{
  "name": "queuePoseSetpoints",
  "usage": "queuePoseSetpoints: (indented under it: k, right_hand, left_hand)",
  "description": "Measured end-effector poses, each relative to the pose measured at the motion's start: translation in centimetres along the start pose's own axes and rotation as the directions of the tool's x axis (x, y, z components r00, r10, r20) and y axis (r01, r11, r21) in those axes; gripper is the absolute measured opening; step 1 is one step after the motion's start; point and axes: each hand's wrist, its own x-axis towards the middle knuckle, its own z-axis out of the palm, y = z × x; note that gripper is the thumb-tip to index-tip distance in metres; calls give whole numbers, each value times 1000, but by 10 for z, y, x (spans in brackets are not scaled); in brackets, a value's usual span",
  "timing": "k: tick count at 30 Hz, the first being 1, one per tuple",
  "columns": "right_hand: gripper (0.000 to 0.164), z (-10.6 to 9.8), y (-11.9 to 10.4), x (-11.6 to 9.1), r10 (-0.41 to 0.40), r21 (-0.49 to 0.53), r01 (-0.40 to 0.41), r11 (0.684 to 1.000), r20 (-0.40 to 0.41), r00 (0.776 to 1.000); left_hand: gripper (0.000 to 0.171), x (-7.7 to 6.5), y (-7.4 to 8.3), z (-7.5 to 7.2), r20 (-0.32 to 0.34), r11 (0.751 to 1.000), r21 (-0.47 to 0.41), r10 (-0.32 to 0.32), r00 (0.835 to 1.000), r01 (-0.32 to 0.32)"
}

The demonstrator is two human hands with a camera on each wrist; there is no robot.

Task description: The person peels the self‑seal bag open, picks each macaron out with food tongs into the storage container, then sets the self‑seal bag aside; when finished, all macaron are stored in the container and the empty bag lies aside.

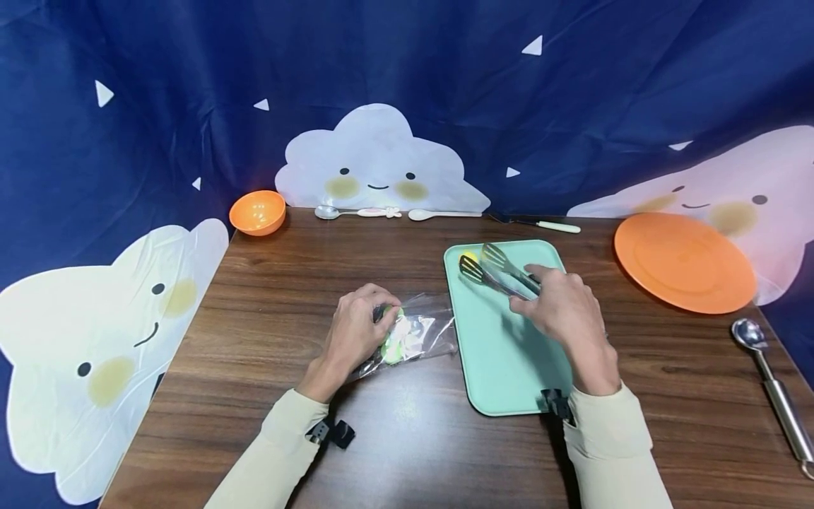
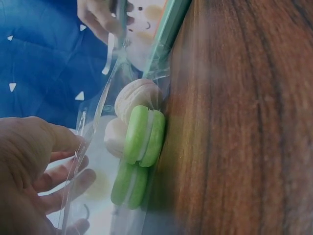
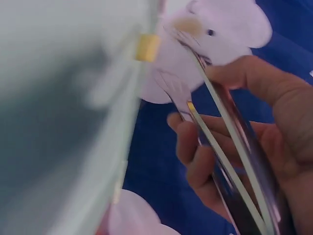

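On the wooden table lies a clear plastic bag (image 1: 439, 341), and my left hand (image 1: 352, 325) pinches its near edge between thumb and fingers. Inside the bag, the left wrist view shows green macarons (image 2: 145, 137) and pale pinkish macarons (image 2: 137, 98). My right hand (image 1: 566, 307) grips metal tongs (image 1: 472, 268) above the mint-green tray (image 1: 509, 364). The tongs' slotted ends are spread apart near the tray's far left corner. Close to them is a small yellow item (image 1: 469, 255), partly hidden; its kind is unclear. The right wrist view shows the tongs (image 3: 247, 147) with nothing between their ends.
An orange bowl (image 1: 257, 213) stands at the back left. Along the back edge lie a spoon (image 1: 327, 212), a white spoon (image 1: 445, 215) and a green-handled fork (image 1: 558, 227). To the right are an orange plate (image 1: 687, 263) and a metal scoop (image 1: 779, 396).
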Motion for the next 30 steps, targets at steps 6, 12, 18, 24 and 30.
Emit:
queuePoseSetpoints:
  k: [6, 12, 18, 24, 30]
  right_hand:
    - [45, -16, 0, -14, -179, 80, 172, 982, 88, 980]
    - [31, -12, 0, -16, -334, 111, 317, 942, 201, 921]
    - [29, -5, -3, -12, -431, 225, 380, 897, 261, 864]
    - [25, 4, -3, -6, -483, 324, 386, 864, 310, 819]
    - [24, 16, -12, -1, -488, 323, 389, 863, 329, 809]
  left_hand:
    - [5, 1, -1, 0, -10, 1000, 1, 9, 1000, -9]
    - [7, 2, -1, 0, -13, 1000, 0, 12, 1000, -12]
    - [6, 2, 0, 0, -8, 1000, -1, 9, 1000, -9]
    - [5, 1, 2, -1, 8, 1000, 3, 10, 1000, -10]
    - [4, 0, 1, -2, 3, 1000, 0, 18, 1000, -18]
